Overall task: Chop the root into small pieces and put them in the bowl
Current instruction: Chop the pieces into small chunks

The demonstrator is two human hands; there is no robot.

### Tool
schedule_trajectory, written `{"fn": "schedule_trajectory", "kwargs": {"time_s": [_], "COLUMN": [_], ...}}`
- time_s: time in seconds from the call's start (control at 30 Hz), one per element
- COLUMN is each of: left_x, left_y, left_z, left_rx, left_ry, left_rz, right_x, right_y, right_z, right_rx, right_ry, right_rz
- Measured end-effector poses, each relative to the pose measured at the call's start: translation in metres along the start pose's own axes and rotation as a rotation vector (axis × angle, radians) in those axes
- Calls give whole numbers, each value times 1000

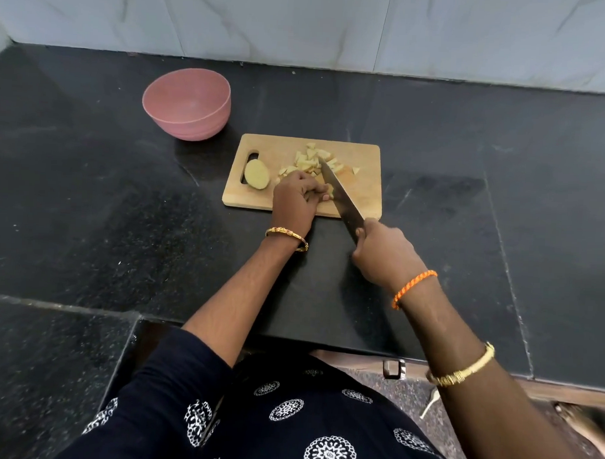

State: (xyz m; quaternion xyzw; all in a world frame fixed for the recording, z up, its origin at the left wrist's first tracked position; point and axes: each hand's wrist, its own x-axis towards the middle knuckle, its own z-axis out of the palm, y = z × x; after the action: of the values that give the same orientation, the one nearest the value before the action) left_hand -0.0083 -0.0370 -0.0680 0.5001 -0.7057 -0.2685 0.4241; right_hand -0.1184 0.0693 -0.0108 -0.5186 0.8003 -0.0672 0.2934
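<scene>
A wooden cutting board (pixel 360 190) lies on the black counter. A pale half of the root (pixel 256 173) rests cut face up near the board's handle slot. Several small cut pieces (pixel 310 161) are heaped in the board's middle. My left hand (pixel 295 200) curls over a small piece of root (pixel 329 190) and pins it against the board. My right hand (pixel 384 252) grips the handle of a large knife (pixel 341 196); its blade lies just right of my left fingertips. A pink bowl (pixel 187 103) stands to the board's far left, and its inside looks bare.
The black stone counter (pixel 501 202) runs to a white marbled wall (pixel 335 24) behind. Its front edge is at my waist. A metal latch (pixel 394 368) shows below the counter edge.
</scene>
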Motion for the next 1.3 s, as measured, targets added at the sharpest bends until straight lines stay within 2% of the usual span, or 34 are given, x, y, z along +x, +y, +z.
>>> {"fn": "schedule_trajectory", "kwargs": {"time_s": [0.07,0.2,0.37,0.57,1.07,1.3], "left_x": [-1,0,-1,1,0,-5], "left_y": [-1,-1,3,4,9,15], "left_z": [0,-1,-5,-7,-13,-8], "left_rx": [22,32,16,-12,91,120], "left_ry": [-28,-43,-50,-69,-136,-58], "left_rz": [-13,-34,-50,-100,-48,-80], "right_x": [-11,-7,11,12,14,-9], "right_y": [7,0,-21,-23,-31,-11], "right_z": [-2,-10,-7,-5,6,2], "right_rx": [-1,91,105,72,-76,-76], "right_ry": [14,155,99,105,119,43], "right_rz": [8,-9,-6,-12,-25,10]}}
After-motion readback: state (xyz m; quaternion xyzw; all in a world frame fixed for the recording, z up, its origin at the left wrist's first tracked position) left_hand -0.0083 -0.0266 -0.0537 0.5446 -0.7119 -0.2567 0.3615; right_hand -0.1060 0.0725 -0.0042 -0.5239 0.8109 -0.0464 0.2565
